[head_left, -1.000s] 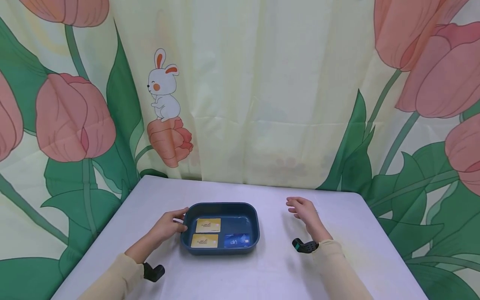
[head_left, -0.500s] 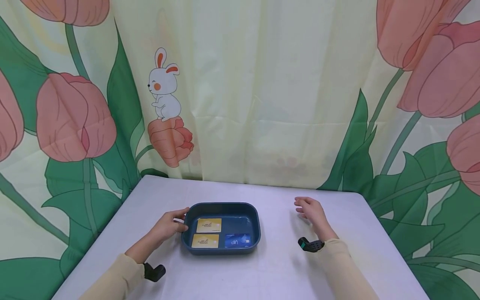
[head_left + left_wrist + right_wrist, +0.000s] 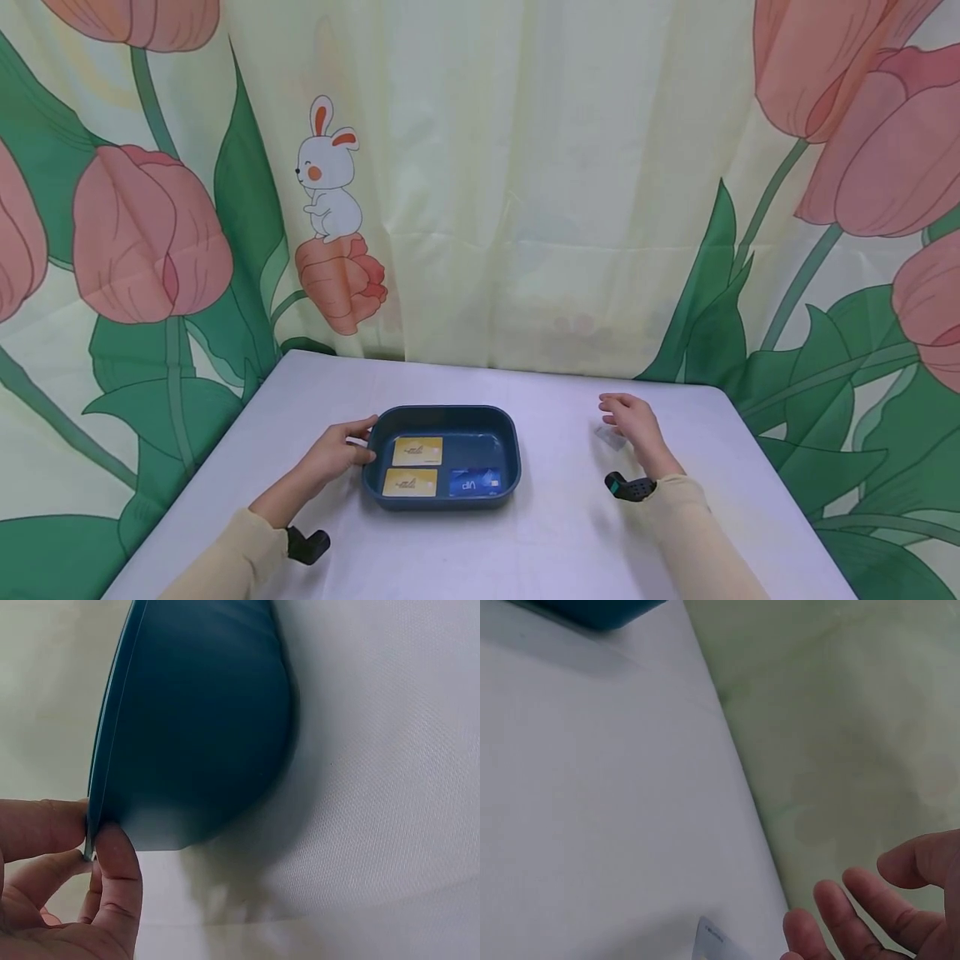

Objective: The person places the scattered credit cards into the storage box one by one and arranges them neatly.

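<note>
My left hand [image 3: 333,450] pinches the left rim of a dark blue rectangular tray [image 3: 442,503], thumb on one side of the wall and fingers on the other, as the left wrist view shows. Inside the tray lie two gold cards, one [image 3: 417,451] behind the other [image 3: 409,482], and a blue VIP card [image 3: 475,482] at the front right. Off to the right, my right hand [image 3: 633,425] hovers with loosely bent fingers and nothing in them. Below it a pale grey card [image 3: 611,437] lies on the table, partly covered by the hand; its corner shows in the right wrist view.
A white cloth covers the table [image 3: 525,550]. Behind it hangs a curtain [image 3: 570,208] printed with tulips and a rabbit, close to the table's back edge. Black wrist devices sit on both arms.
My right hand has moved a little to the right, and the pale grey card beneath it has come into sight. The left hand and the tray stay in place.
</note>
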The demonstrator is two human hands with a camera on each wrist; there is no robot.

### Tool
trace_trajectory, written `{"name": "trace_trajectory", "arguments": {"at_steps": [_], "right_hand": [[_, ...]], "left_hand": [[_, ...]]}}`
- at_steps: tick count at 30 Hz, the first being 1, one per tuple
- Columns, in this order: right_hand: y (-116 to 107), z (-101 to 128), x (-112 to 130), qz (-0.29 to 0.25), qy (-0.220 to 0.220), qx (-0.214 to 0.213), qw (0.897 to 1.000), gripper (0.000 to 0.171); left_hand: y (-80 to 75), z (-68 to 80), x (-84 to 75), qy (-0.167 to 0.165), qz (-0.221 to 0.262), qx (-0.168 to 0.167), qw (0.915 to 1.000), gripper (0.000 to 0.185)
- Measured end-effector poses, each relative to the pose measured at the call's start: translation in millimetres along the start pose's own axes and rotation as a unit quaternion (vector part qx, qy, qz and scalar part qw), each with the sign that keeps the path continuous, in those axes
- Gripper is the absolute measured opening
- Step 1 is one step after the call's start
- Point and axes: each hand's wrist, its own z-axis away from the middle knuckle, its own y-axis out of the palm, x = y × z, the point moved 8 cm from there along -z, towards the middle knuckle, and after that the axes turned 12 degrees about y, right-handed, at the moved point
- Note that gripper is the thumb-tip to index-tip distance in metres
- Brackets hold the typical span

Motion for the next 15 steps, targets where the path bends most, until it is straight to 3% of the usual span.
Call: {"name": "trace_trajectory", "arguments": {"at_steps": [15], "right_hand": [[-12,-10,-11,0.030,0.005,-0.017,0.999,0.052]], "left_hand": [[0.5,-0.4,1.1,0.011,-0.001,0.002,0.9999,0.071]]}}
